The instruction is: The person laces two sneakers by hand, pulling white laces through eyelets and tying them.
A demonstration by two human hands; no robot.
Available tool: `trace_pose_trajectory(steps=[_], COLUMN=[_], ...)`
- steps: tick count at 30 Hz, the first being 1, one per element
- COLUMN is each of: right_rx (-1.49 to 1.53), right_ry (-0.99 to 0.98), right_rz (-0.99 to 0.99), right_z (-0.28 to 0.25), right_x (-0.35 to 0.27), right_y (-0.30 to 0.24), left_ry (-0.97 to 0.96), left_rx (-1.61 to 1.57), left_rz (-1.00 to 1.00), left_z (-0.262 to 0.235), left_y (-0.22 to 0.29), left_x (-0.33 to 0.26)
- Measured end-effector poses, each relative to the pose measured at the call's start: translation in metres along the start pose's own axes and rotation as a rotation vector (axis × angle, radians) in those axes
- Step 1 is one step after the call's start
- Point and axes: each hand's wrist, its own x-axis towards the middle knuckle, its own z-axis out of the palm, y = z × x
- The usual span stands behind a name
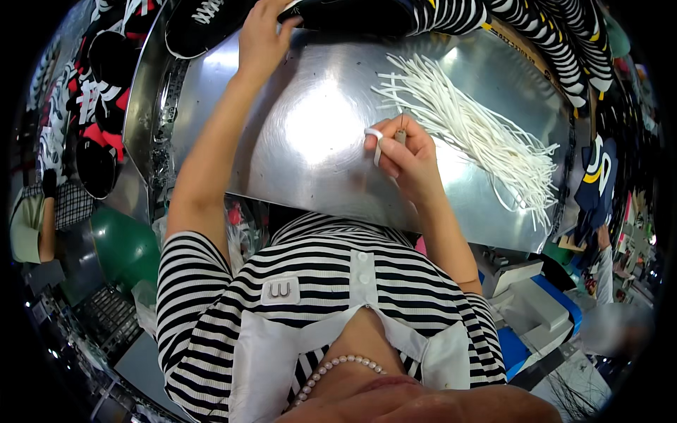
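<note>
My right hand [410,151] is closed above the metal tabletop, pinching the short handle of a thin pointed tool that looks like an awl [400,135]. A white shoelace [376,144] loops round the fingers of the same hand. At the table's far edge, my left hand [262,39] reaches to the near end of a black shoe [349,15]; its thumb lies against the shoe, and the other fingertips are cut off by the upper rim. Left of that hand rests another black shoe [201,25] with white laces. A loose bundle of white shoelaces [469,123] lies right of my right hand.
Shiny metal covers the tabletop [282,148]. Black-and-white striped shoe parts [525,39] line the far right edge. More black, red and white shoes [99,106] stand at the left. One co-worker's arm [46,225] shows far left, another's sleeve [604,271] far right.
</note>
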Motion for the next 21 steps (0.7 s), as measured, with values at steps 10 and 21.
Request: trace_pose_trajectory(steps=[10, 21], right_rx=[0.467, 0.475], right_ry=[0.266, 0.103], right_rz=[0.106, 0.255], right_z=[-0.069, -0.054], right_x=[-0.074, -0.094], right_y=[0.014, 0.003], left_ry=[-0.072, -0.798], left_rx=[0.05, -0.148], left_rz=[0.368, 0.208], left_z=[-0.121, -0.038], left_y=[0.154, 0.211], left_x=[-0.059, -0.11])
